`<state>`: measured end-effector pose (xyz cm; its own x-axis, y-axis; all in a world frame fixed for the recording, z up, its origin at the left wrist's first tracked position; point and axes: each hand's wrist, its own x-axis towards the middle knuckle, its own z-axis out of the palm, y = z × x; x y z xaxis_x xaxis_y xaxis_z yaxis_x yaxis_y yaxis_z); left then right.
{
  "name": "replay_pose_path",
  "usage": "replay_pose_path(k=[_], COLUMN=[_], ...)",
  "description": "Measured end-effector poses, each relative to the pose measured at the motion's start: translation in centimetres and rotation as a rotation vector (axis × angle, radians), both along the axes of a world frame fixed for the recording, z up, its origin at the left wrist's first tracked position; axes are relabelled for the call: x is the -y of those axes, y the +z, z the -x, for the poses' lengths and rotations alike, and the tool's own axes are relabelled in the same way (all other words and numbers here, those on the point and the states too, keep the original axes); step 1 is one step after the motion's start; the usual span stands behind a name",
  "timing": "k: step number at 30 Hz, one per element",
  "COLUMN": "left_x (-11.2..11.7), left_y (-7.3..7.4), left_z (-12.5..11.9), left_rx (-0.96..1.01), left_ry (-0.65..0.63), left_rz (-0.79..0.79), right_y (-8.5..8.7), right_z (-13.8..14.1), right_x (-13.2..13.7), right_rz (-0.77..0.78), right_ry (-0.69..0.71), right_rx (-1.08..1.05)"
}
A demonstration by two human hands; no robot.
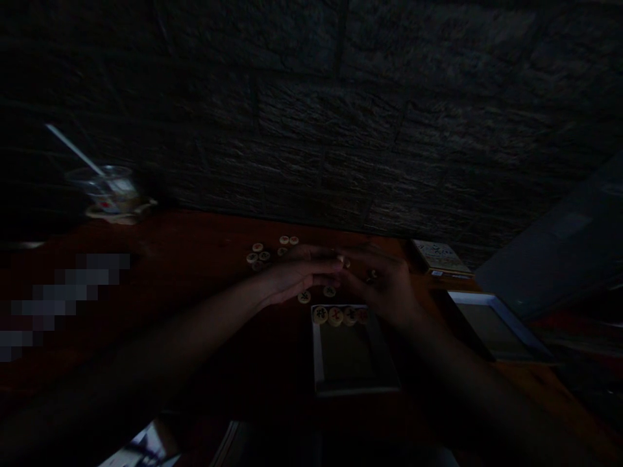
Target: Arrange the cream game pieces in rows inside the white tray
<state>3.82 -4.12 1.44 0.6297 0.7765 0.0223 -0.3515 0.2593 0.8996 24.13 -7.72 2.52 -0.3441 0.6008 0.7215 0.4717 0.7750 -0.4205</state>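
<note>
The scene is very dark. My left hand [299, 275] and my right hand [382, 285] meet over a dark red table [185, 259], fingertips together around a small pale round game piece [341, 260]. Both hands have their fingers curled and pressed together. Just below them an open shallow box [318, 363] holds a row of several round pieces [335, 316] along its far edge. Two loose pieces [304, 297] lie under my left hand. A cluster of more pieces [259, 255] lies on the table beyond my left hand.
A clear plastic cup with a straw [108, 190] stands at the far left on a coaster. A box lid [496, 327] and a printed booklet [440, 257] lie to the right. A dark stone wall [341, 110] rises behind the table.
</note>
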Motion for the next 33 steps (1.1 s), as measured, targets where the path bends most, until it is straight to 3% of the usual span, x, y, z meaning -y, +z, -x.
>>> replay_pose_path(k=[8,16,33], left_x=[-0.1,-0.16,0.09], left_y=[-0.1,-0.23,0.02], left_z=[0.04,0.0,0.09], left_rx=[-0.014,-0.024,-0.018], left_ry=[0.047,0.023,0.017], left_rz=[-0.015,0.015,-0.004], right_y=[-0.02,0.24,0.37], right_z=[0.19,-0.01,0.27], right_x=[0.09,0.02,0.17], right_rz=[0.037,-0.041,-0.004], right_ry=[-0.015,-0.013,-0.005], right_rx=[0.004,0.051,0.012])
